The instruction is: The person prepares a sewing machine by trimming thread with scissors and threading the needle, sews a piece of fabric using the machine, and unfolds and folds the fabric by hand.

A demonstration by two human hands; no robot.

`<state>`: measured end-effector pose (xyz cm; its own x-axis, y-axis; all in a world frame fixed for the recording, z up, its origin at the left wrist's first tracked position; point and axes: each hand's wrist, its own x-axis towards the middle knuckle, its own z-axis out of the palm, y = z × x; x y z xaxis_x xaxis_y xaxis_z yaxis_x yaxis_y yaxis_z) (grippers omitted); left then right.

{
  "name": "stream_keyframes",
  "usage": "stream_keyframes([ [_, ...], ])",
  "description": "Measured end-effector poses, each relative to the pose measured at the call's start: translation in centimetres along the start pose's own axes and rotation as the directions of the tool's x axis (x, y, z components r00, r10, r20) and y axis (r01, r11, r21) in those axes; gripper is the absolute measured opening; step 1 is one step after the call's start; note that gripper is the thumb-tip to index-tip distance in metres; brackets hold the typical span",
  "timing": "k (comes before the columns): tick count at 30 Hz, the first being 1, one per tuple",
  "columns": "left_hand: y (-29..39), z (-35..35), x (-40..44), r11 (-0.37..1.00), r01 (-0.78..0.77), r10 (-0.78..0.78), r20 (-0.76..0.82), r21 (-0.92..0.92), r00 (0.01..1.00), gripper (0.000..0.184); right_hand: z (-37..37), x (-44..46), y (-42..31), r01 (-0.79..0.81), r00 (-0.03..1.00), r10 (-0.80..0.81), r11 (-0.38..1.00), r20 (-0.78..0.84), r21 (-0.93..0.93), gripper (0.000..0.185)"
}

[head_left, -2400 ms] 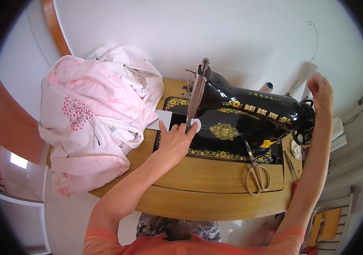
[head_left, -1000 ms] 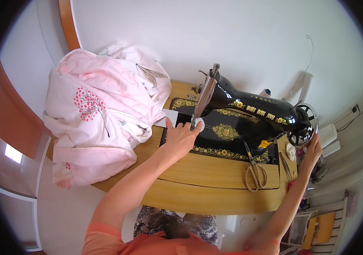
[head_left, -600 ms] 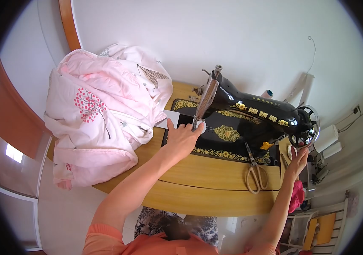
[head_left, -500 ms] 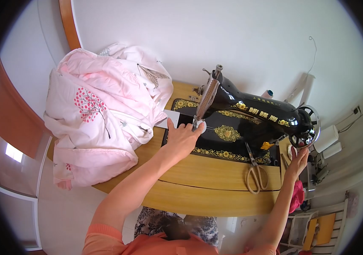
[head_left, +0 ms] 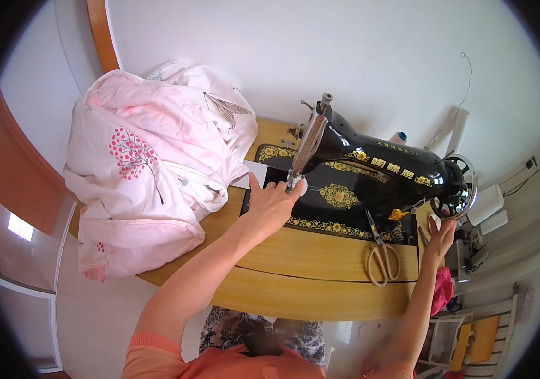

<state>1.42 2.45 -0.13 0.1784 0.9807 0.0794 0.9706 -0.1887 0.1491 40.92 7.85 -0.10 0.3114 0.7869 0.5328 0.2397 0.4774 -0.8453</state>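
My left hand (head_left: 271, 205) rests on the bed of a black sewing machine (head_left: 371, 155) with gold flower patterns. Its fingers bend in beside the needle and presser foot (head_left: 294, 178), at a small white piece (head_left: 302, 187) mostly hidden by them. The outermost finger is stretched over a pale plate (head_left: 257, 175) left of the needle. On the right, my right hand (head_left: 438, 240) has its fingertips on the lower rim of the handwheel (head_left: 471, 197), thumb apart. A pair of scissors (head_left: 382, 260) lies partly on the machine bed, handles toward me.
Bunched pink and white printed cloth (head_left: 150, 170) covers the left end of the wooden table (head_left: 320, 258). A thread spool (head_left: 399, 138) stands behind the machine by the wall. Dark pink cloth (head_left: 442, 292) hangs near my right forearm.
My right hand has shifted slightly down and left at the handwheel, its thumb now showing apart from the fingers. My left hand stays by the needle.
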Motion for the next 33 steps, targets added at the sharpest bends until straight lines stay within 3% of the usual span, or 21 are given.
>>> stream_keyframes([
  [6, 0.0, 0.0, 0.0, 1.0, 0.001, -0.001, 0.007, 0.011, 1.0, 0.056, -1.1, 1.3, -3.7, -0.041, 0.996, 0.053, 0.986, 0.07, -0.163, 0.037],
  [14, 0.1, -0.7, 0.1, 0.999, 0.019, -0.015, 0.087, -0.051, 0.996, 0.057, 1.1, -0.4, -2.0, -0.01, 1.0, 0.009, 1.0, -0.022, -0.026, 0.038],
  [17, 0.0, 0.1, 0.0, 1.0, 0.008, -0.008, 0.006, 0.007, 1.0, 0.056, 0.2, -0.1, -1.4, -0.02, 0.999, 0.021, 0.999, 0.025, -0.049, 0.039],
  [33, 0.0, -0.1, -0.1, 0.999, -0.013, 0.013, 0.007, 0.042, 1.0, 0.062, -0.6, -0.1, 1.0, 0.002, 1.0, -0.003, 0.999, -0.015, -0.047, 0.049],
])
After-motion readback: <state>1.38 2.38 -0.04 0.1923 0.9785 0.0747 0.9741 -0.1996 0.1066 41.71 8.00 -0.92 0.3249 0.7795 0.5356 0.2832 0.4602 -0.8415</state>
